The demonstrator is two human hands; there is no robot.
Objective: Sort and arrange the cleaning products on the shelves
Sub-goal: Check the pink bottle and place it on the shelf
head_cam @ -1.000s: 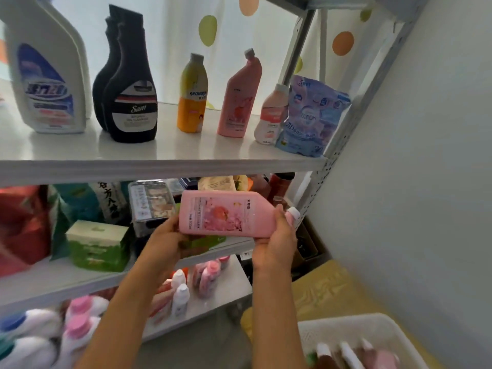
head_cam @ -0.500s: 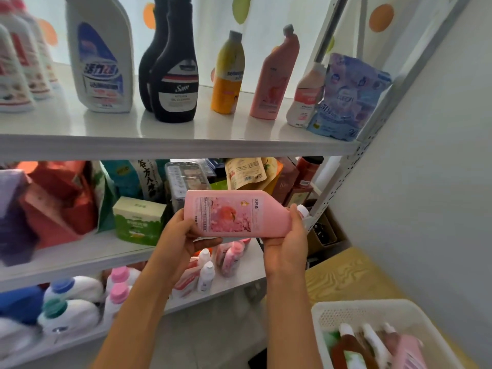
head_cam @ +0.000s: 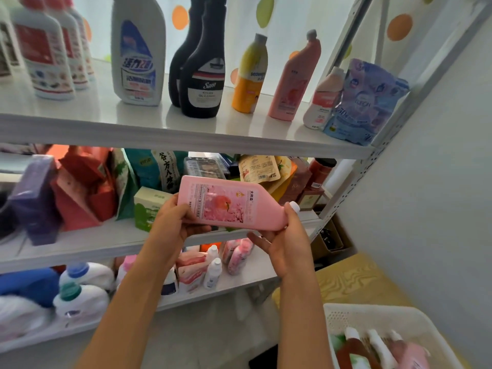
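Bottle: pink bottle [head_cam: 229, 205] lies sideways in front of the middle shelf [head_cam: 80, 245], cap at 3 o'clock.
Left hand [head_cam: 173, 225]: curled round the base end.
Right hand [head_cam: 286, 243]: cradles the neck end from below (thumb up beside the cap).
Risk: slipping out while it is turned upright.
Risk: knocking the pink twin [head_cam: 295, 78] on the top shelf [head_cam: 159, 129], at 1 o'clock, if set beside it.

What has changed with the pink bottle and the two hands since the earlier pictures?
The pink bottle tilted, its cap end dipping to the right. The left hand still grips its base; the right hand still holds the neck end. It stays in front of the middle shelf.
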